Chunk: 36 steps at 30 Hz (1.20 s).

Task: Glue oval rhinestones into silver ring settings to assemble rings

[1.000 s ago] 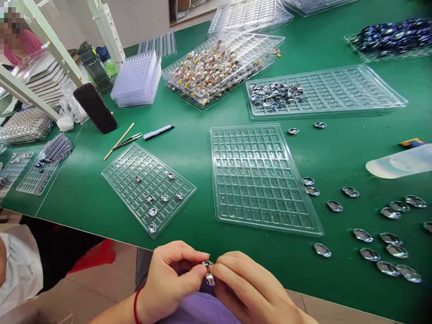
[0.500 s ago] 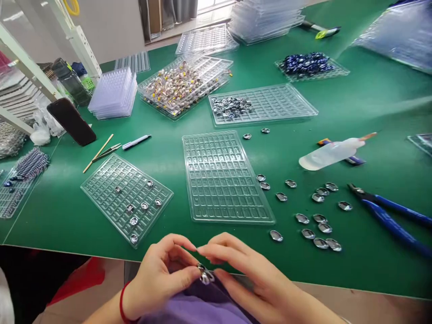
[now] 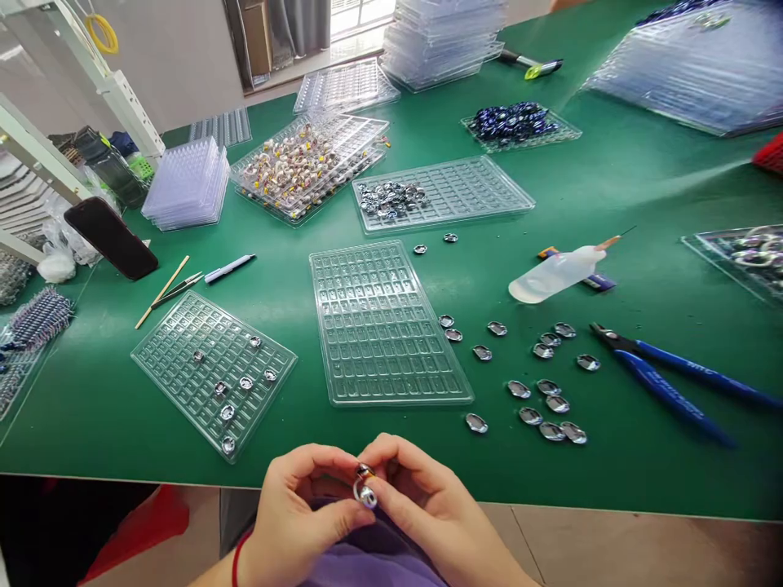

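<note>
Between my two hands, over my lap at the table's front edge, is a small shiny silver ring-like piece [image 3: 365, 492] with a dark, partly orange part at its top. My left hand [image 3: 311, 501] pinches it from the left with thumb and index finger. My right hand [image 3: 422, 497] closes on it from the right, thumb against its upper part. Beyond my hands lies a clear compartment tray [image 3: 391, 326]. A smaller clear tray [image 3: 183, 326] at the left bears several silver pieces. Several loose faceted silver stones [image 3: 551, 431] lie on the green table [image 3: 379, 440] at the right.
Blue-handled pliers [image 3: 679, 391] and a white squeeze bottle [image 3: 554, 275] lie at the right. Tweezers [image 3: 177, 289], a pen [image 3: 229, 268] and a phone [image 3: 111, 238] are at the left. Farther back are trays of beads [image 3: 299, 171], dark blue stones [image 3: 514, 122] and stacked trays [image 3: 444, 41].
My right hand has closed in, its thumb and fingers now on the small piece, which has turned in my grip. The whole view has shifted, with more of the right side showing.
</note>
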{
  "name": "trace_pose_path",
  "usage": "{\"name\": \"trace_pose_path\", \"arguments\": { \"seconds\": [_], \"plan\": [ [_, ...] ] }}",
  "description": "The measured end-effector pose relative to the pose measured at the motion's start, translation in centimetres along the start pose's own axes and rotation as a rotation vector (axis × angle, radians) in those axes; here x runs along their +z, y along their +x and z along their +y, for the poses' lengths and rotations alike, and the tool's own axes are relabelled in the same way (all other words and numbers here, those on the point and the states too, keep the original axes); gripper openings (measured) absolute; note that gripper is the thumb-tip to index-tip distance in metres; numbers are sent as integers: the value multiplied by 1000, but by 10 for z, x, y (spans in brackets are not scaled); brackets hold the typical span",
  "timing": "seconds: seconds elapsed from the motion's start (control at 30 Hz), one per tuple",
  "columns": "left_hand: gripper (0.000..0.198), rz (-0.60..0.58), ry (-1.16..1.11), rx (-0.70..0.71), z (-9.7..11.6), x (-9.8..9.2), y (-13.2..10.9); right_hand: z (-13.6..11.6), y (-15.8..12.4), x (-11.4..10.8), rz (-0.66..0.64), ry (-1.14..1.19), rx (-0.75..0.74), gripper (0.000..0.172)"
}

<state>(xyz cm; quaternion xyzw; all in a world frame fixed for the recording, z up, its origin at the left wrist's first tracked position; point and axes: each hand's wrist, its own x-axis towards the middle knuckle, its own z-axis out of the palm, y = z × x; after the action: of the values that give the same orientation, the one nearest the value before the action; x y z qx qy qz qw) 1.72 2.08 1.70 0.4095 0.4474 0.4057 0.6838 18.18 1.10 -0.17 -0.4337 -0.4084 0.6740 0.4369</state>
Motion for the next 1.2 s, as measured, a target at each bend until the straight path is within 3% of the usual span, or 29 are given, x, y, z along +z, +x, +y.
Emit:
{"name": "trace_pose_path", "arguments": {
  "seconds": [0.1, 0.2, 0.3, 0.43, 0.5, 0.57, 0.7, 0.8, 0.9, 1.2],
  "plan": [
    [30, 11, 249, 212, 3, 1, 1, 0, 0, 4, -2, 285, 192, 34],
    [30, 27, 385, 348, 7, 0, 3, -6, 0, 6, -23, 415, 288, 42],
    [22, 40, 330, 301, 7, 0, 4, -10, 1, 7, -41, 462, 306, 46],
    [11, 38, 198, 101, 5, 0, 4, -6, 0, 8, -62, 435, 277, 48],
    [10, 32, 159, 12, 6, -2, 4, -4, -1, 2, -84, 304, 199, 45],
    [12, 36, 168, -44, 8, -5, 6, -6, -4, -16, -33, 24, 23, 33],
    [13, 74, 344, -63, 19, -13, 13, -21, -11, -77, 408, -725, -458, 3],
    [15, 77, 499, -22, 26, -15, 20, -28, -14, -116, 469, -1112, -544, 15],
    [16, 64, 575, -27, 26, -18, 27, -27, -14, -129, 384, -1236, -564, 18],
    [20, 60, 550, -116, 22, -23, 31, -18, -6, -119, 345, -1198, -617, 14]
  ]
}}
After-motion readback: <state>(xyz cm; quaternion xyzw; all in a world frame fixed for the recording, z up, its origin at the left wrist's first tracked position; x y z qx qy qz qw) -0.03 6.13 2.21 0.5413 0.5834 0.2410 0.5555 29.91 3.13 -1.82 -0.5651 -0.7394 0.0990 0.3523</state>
